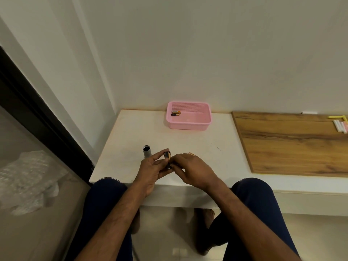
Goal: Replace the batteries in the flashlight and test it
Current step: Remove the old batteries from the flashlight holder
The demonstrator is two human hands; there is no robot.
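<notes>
**Two hands on the battery pack, flashlight tube open beside them**

Flashlight tube (146, 152): grey, matt, cylindrical. It stands upright on the white table (188, 144) just left of the hands, dark open mouth upward. Nothing holds it.

Left hand (150, 171): index finger and thumb curl round the battery pack (167, 156), gripping it over the table's near edge. The pack is short and round, glossy black with a copper band. Fingers cover most of it, so I cannot tell whether it is a carrier with cells or one fat cell.

Right hand (192, 170): curled fingertips pinch the pack's near end.

Judgement: cells are being changed in the pack.
- Let the left hand only steady the pack while the right does the work.
- Check polarity before pressing each cell home.
- Keep the pack low over the table, since a smooth round cell that slips will roll.
- Feed the pack straight into the tube mouth, not at a slant.

Pink basket (188, 127): far, right of centre. It is rectangular plastic with perforated walls. Two small black-and-copper batteries (175, 113) lie at its left end.

Wooden board (291, 146): right side, flat, with visible grain. Pale sticks (340, 125) lie at its far right corner.
</notes>
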